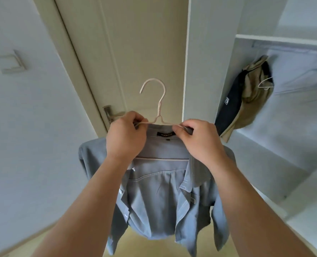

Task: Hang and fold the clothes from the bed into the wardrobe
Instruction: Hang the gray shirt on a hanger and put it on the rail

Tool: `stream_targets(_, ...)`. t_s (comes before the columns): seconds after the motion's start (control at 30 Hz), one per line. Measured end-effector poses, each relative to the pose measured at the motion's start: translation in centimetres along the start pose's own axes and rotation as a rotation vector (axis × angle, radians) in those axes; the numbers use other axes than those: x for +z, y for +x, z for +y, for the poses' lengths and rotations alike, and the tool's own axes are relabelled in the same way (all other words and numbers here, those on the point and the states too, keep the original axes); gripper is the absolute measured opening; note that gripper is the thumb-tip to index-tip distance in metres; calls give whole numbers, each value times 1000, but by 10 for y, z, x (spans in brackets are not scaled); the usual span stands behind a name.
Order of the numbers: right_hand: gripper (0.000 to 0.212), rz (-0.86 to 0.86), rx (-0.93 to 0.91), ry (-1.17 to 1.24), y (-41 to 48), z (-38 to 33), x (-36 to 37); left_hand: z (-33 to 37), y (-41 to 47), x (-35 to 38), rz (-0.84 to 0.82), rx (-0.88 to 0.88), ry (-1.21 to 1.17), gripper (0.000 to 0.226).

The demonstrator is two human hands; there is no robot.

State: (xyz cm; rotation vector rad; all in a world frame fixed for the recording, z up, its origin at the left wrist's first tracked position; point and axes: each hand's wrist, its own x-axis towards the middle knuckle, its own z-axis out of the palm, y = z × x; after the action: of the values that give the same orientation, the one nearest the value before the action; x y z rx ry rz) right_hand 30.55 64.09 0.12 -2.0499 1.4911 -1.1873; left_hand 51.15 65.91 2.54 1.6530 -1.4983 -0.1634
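A grey-blue button shirt [159, 193] hangs open on a pale pink hanger [158, 101], held up in front of me with the hook pointing up. My left hand [126, 136] pinches the collar and the hanger's left arm. My right hand [198, 140] pinches the collar and the hanger's right arm. A black label shows inside the collar between the hands. The open wardrobe [284, 39] stands to the right, with its rail under the upper shelf.
In the wardrobe a dark garment [230, 104] and a khaki garment [252, 101] hang on the left of the rail, with a white hanger [265, 84] beside them. A cream door [135, 52] with a metal handle [110, 113] is behind the shirt. A wall switch [11, 62] is at left.
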Motion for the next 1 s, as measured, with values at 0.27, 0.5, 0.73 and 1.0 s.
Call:
stream_targets(0.27, 26, 128, 124, -99, 63, 109, -53, 47, 93, 152, -228, 126, -150, 4)
stream_targets(0.5, 23, 200, 310, -306, 122, 191, -96, 95, 176, 297, -558, 223, -239, 13)
stream_targets(0.73, 18, 318, 552, -341, 159, 262, -145, 158, 226, 423, -826, 428, -329, 7)
stream_targets(1.0, 14, 336, 700, -326, 197, 365, -188, 222, 257, 547, -1038, 579, -320, 16)
